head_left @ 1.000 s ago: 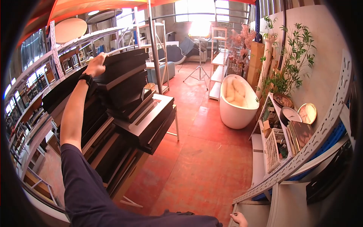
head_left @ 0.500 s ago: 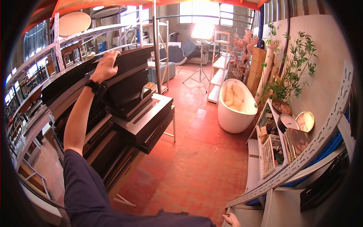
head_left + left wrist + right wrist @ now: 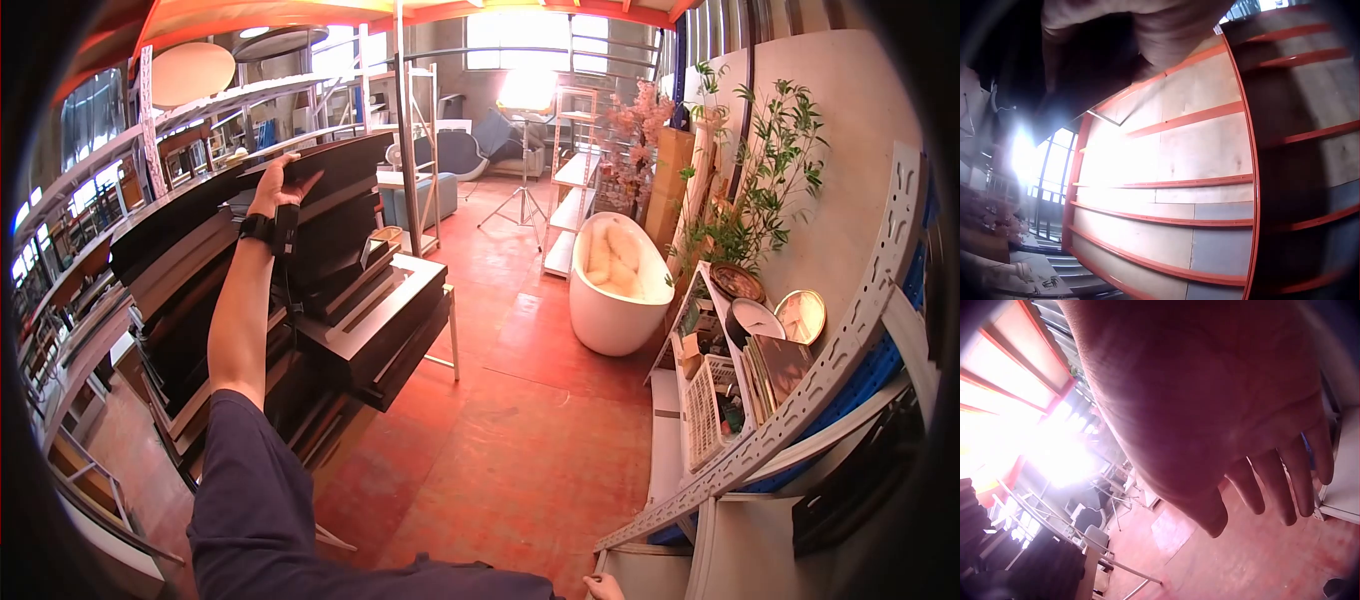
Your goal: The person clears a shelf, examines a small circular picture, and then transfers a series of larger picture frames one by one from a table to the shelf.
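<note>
My left hand (image 3: pixel 272 190) is at the top of a stack of dark panels (image 3: pixel 340 188), its fingers over an upper edge and its thumb spread to the right. In the left wrist view the left hand (image 3: pixel 1160 31) is close to the lens, bent around a dark shape; the fingertips' contact is hard to make out. Low in the head view, my right hand (image 3: pixel 602 586) hangs beside a pale cabinet. The right wrist view shows the right hand (image 3: pixel 1210 419) with loosely extended fingers and nothing in it.
Metal shelving (image 3: pixel 150 125) stands behind the panels. A white tub (image 3: pixel 610 325), a lamp tripod (image 3: pixel 524 190) and leafy plants (image 3: pixel 780 150) are beyond the red floor (image 3: pixel 500 440). On the right, a shelf holds a white basket (image 3: pixel 708 410), near a perforated metal beam (image 3: pixel 860 310).
The left hand has moved slightly down and left along the panels, and its thumb now spreads away from the fingers. The head view has shifted a little. The right hand still hangs low.
</note>
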Demonstrator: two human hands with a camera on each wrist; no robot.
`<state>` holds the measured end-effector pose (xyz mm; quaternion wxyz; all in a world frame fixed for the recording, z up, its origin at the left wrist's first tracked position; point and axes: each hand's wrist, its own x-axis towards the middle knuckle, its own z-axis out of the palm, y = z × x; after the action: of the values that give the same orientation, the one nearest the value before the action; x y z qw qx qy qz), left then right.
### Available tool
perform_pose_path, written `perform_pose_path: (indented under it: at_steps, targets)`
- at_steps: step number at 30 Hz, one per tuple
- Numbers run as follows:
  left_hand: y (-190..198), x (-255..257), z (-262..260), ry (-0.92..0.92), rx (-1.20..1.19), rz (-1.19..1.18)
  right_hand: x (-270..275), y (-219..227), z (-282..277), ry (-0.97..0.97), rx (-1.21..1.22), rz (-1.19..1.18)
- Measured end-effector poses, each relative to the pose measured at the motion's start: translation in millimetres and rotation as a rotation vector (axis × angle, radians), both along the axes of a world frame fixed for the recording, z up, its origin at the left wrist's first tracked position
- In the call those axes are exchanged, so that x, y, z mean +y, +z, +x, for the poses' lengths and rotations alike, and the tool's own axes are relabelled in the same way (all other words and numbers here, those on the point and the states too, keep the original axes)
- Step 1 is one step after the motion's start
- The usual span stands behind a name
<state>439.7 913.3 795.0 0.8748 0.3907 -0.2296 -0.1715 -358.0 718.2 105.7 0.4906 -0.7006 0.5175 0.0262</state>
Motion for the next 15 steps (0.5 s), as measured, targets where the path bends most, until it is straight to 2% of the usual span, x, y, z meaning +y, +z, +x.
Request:
perform_pose_path:
  at_steps: [1, 7, 10, 13, 14, 15]
  targets:
    - [-1.1, -2.5, 23.0, 0.003, 0.013, -0.028, 0.1, -2.9, -3.1, -0.005, -0.001, 0.002]
    - [-2.2, -6.1, 10.9, -0.065, 0.033, -0.024, 17.4, -23.4, -18.1, -0.039, -0.026, 0.011]
    - [-14.8, 0.1, 1.2, -0.146, -0.027, -0.052, 24.5, 9.5, -14.5, 0.035, 0.053, 0.027]
    - [-26.7, -1.0, -19.5, -0.217, -0.100, -0.078, 12.7, 2.4, -16.4, 0.057, 0.010, 0.069]
    - [-31.3, -2.1, -26.8, -0.254, -0.134, -0.090, 11.2, 21.7, -14.8, 0.048, 0.015, 0.063]
    - [-36.0, -2.5, -33.0, -0.277, -0.160, -0.071, 11.3, 73.8, -1.3, -0.018, -0.017, 0.061]
